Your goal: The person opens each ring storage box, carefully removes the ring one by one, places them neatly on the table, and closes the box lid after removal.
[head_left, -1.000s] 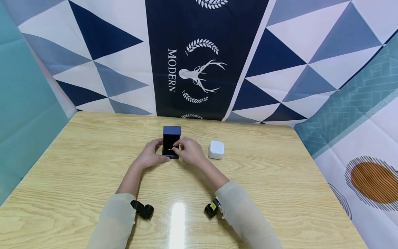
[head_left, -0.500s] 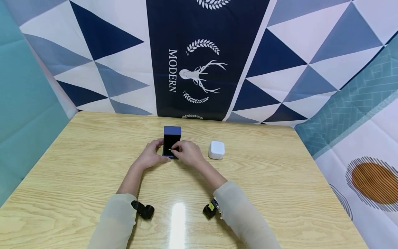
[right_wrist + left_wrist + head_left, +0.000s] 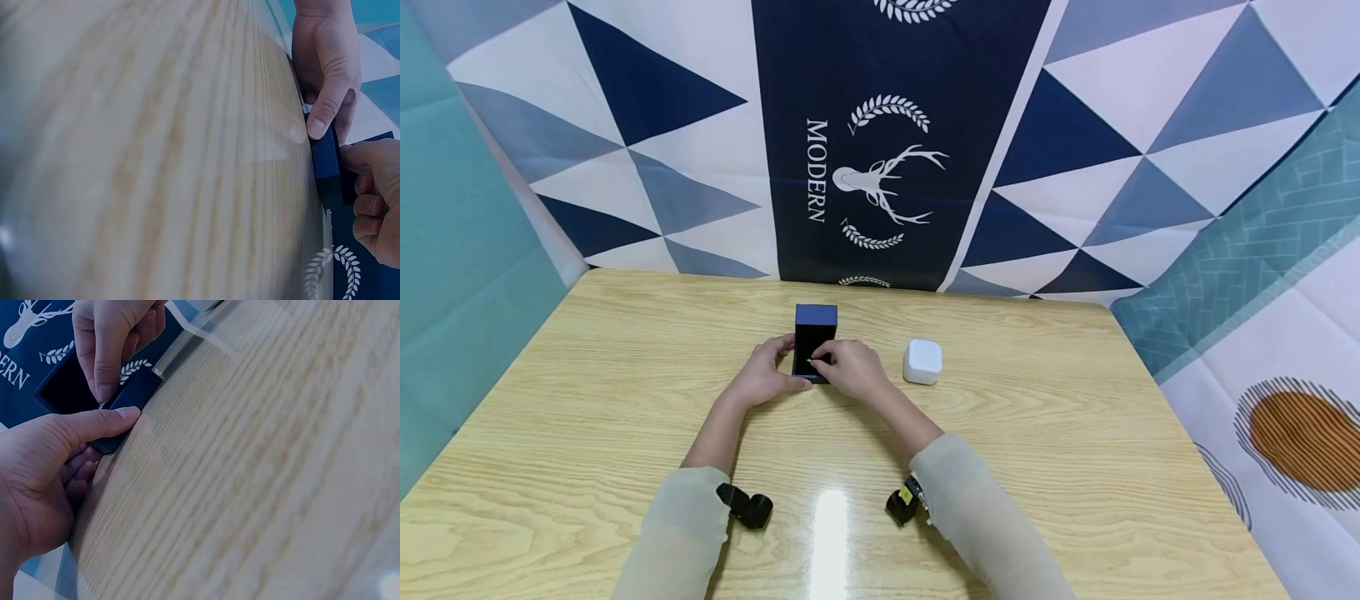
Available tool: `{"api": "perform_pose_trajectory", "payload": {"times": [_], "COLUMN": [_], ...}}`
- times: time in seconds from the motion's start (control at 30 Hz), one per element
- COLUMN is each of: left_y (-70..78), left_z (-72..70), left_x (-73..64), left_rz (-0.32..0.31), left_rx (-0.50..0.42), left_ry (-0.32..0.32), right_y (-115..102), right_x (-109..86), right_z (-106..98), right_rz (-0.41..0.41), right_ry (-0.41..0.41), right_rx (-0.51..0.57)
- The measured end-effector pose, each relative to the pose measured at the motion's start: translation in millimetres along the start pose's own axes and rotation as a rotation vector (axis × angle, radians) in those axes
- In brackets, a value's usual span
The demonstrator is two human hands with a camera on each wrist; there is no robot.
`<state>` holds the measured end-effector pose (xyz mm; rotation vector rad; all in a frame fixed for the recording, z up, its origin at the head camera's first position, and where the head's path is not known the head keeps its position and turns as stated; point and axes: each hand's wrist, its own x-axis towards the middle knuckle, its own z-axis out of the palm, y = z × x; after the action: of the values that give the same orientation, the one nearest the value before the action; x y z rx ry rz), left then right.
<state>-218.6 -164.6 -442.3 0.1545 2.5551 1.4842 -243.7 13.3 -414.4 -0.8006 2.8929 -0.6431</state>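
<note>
A dark blue jewelry box (image 3: 816, 315) stands near the back of the table, its lid raised and its lining black. My left hand (image 3: 763, 377) grips its left side, thumb (image 3: 112, 425) along the front edge and fingers curled behind. From the right, my right hand (image 3: 857, 368) reaches into the box. Between its thumb and index finger it pinches a small silvery piece of jewelry (image 3: 101, 406), mostly covered by the fingertips. In the right wrist view both hands meet at the box (image 3: 326, 156).
A white rounded cube-shaped case (image 3: 922, 362) stands right of the right hand. The wooden table (image 3: 1037, 467) ends at a patterned cloth backdrop (image 3: 700, 167) just behind the box. A black wrist camera (image 3: 752, 508) is strapped to the left forearm.
My right hand has shifted slightly down and toward the box, its fingertips now lower over the lining with the silvery piece. My left hand and the box stay in place.
</note>
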Motion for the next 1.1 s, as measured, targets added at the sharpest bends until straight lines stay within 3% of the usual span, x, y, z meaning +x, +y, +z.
{"api": "perform_pose_trajectory", "payload": {"times": [0.67,1.1], "left_y": [-0.2,0.0], "left_z": [0.2,0.6], "left_x": [1.3,1.8], "left_rz": [-0.014,-0.006], "left_rx": [-0.005,0.0], "left_ry": [-0.001,-0.002], "right_y": [-2.7,-1.1], "right_x": [1.7,0.5], "right_z": [0.0,2.0], "right_rz": [-0.07,-0.11], "right_ry": [0.043,0.056], "right_rx": [-0.107,-0.109]}}
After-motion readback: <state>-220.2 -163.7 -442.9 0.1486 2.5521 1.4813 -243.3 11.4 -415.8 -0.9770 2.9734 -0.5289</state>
